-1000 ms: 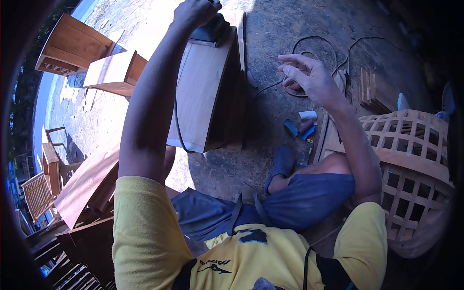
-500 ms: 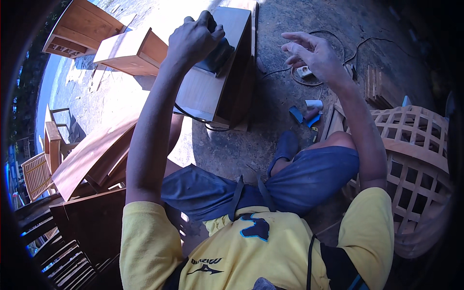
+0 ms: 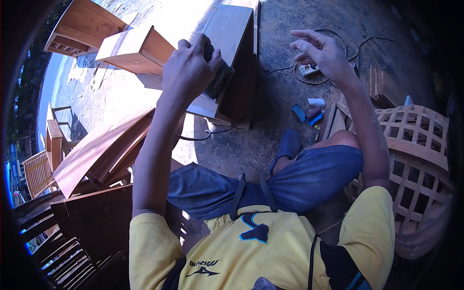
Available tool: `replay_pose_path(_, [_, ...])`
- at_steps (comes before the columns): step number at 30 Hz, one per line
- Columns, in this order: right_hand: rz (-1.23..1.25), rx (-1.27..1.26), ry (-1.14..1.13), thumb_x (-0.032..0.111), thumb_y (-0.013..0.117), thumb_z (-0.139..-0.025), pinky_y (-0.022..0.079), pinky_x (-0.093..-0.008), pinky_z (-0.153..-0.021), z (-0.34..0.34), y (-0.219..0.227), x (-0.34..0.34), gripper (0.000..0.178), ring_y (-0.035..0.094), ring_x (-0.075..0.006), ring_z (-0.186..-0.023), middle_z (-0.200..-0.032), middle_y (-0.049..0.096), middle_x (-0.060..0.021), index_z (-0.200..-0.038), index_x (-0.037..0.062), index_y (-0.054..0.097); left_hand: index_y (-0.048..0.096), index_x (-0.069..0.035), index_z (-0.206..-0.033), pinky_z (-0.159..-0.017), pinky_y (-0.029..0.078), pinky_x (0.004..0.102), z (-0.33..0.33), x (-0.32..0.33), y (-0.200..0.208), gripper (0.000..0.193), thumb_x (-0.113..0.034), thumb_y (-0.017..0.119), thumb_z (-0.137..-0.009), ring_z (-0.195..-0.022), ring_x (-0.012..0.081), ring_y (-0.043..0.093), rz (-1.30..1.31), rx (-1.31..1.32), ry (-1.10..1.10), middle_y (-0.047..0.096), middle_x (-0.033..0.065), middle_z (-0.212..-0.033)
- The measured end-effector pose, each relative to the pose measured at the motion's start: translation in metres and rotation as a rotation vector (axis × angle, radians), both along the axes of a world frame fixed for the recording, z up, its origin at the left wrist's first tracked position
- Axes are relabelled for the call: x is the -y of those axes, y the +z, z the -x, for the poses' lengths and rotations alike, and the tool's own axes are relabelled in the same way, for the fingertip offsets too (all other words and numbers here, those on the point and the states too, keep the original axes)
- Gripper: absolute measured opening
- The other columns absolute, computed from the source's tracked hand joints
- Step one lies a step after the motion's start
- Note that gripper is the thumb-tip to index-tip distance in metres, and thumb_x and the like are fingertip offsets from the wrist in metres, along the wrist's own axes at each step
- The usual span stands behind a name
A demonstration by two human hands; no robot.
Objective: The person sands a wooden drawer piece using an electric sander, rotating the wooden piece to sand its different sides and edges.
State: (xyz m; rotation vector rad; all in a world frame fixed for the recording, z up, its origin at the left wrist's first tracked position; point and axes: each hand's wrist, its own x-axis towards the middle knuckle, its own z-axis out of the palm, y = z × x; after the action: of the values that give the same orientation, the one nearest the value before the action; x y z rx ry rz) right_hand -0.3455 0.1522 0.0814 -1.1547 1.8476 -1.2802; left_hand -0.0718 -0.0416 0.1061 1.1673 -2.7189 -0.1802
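Item: dark power sander [image 3: 220,82], corded, resting on the top face of a wooden cabinet [image 3: 232,43] that stands on the ground ahead of the seated person.

Grip: left hand [image 3: 191,72] closes over the sander's upper body from above, fingers wrapped down its far side, palm on top. Right hand [image 3: 321,50] hangs free in the air, fingers spread, holding nothing, above a white power strip [image 3: 309,69] and loose cable [image 3: 338,36] on the ground.

Handling, judged: tool looks compact, rigid and moderately heavy for one hand; hard casing, not fragile, probably dusty and a little slick. Best hold is the rounded top, as now, keeping the base flat on the wood. Its cord [image 3: 198,137] trails off the cabinet's near edge and could snag.

Cabinet, judged: stiff, bulky, heavy; smooth sanded boards; take by the side edges with both hands.

Nearby: lattice panel [image 3: 415,145] at right; curved planks [image 3: 96,145] and a second box [image 3: 137,48] at left.
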Motion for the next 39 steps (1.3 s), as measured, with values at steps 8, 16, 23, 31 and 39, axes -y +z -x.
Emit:
replay_pose_path(8, [-0.042,0.074,-0.064,0.02,0.062,-0.111,0.064,-0.0302,-0.081,0.004,0.001,0.005,0.04,0.078,-0.0177,-0.091,-0.119,0.078,-0.0142,-0.147,0.0015,0.064,0.065,-0.015,-0.141,-0.083,0.063,0.0466,0.129,0.075,-0.004,0.055,-0.056,0.059,-0.105,-0.097,0.0365,0.079,0.022,-0.063,-0.146,0.075,0.0225,-0.122])
replay_pose_path(16, [-0.089,0.052,-0.097,0.019,0.061,-0.112,0.065,-0.0312,-0.083,0.022,-0.009,-0.007,0.039,0.08,-0.0205,-0.096,-0.12,0.078,-0.0159,-0.146,0.0009,0.065,0.064,-0.012,-0.138,-0.081,0.062,0.0477,0.069,0.052,-0.011,0.053,-0.054,0.056,-0.108,-0.097,0.038,0.078,0.032,-0.06,-0.088,0.073,0.0263,-0.117])
replay_pose_path(23, [-0.091,0.089,-0.008,0.018,0.062,-0.11,0.064,-0.0313,-0.082,0.025,-0.016,0.0,0.038,0.077,-0.0163,-0.091,-0.114,0.077,-0.0121,-0.145,0.0003,0.066,0.064,-0.013,-0.134,-0.081,0.062,0.0495,-0.025,-0.002,0.004,0.045,-0.05,0.06,-0.108,-0.098,0.0372,0.078,-0.071,0.018,0.143,0.069,0.0202,-0.11])
replay_pose_path(31, [-0.09,0.098,0.019,0.016,0.065,-0.109,0.063,-0.0303,-0.078,0.023,-0.025,0.015,0.038,0.076,-0.0157,-0.09,-0.111,0.077,-0.0103,-0.144,0.0,0.066,0.065,-0.011,-0.133,-0.09,0.061,0.0515,0.091,0.078,0.0,0.051,-0.053,0.057,-0.106,-0.105,0.0408,0.077,-0.034,-0.052,0.046,0.072,0.0277,-0.12])
replay_pose_path(39, [-0.077,0.134,-0.017,0.017,0.066,-0.108,0.064,-0.0323,-0.078,0.024,-0.035,0.008,0.041,0.077,-0.0164,-0.088,-0.109,0.076,-0.0098,-0.145,-0.0015,0.064,0.06,-0.012,-0.141,-0.099,0.057,0.0545,0.213,0.157,-0.009,0.056,-0.054,0.055,-0.105,-0.116,0.0423,0.072,-0.018,-0.077,-0.034,0.071,0.0291,-0.124])
